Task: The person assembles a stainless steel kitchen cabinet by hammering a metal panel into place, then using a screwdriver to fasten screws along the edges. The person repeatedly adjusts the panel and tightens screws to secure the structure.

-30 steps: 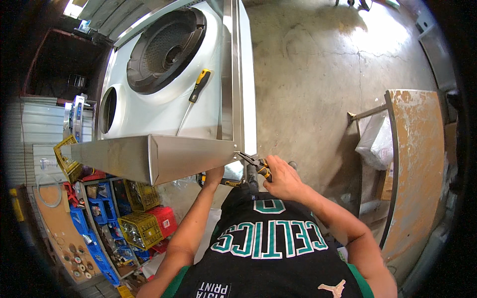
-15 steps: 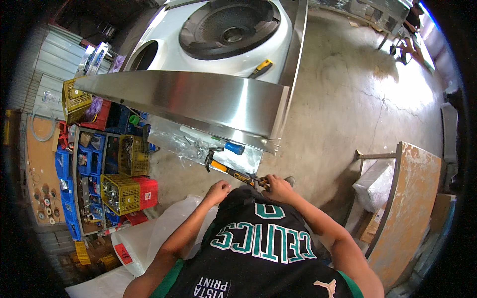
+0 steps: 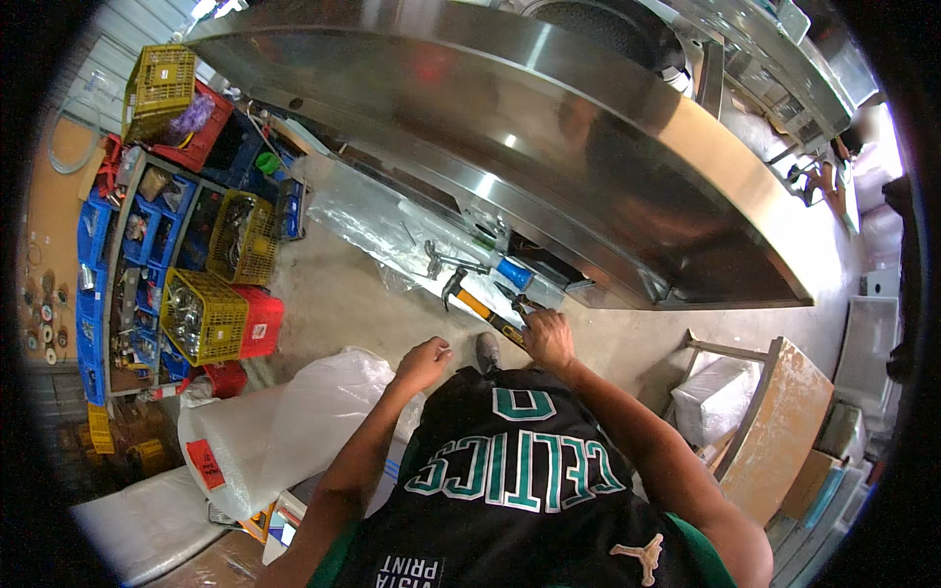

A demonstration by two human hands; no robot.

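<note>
Beside the hammer (image 3: 480, 309), the right hand (image 3: 550, 340) grips half-hidden pliers (image 3: 518, 300); the left hand (image 3: 422, 364) curls, its hold unclear.

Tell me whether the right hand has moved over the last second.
Yes: judged against the steel panel, the right hand has moved left, away from the panel's right-hand corner.
</note>
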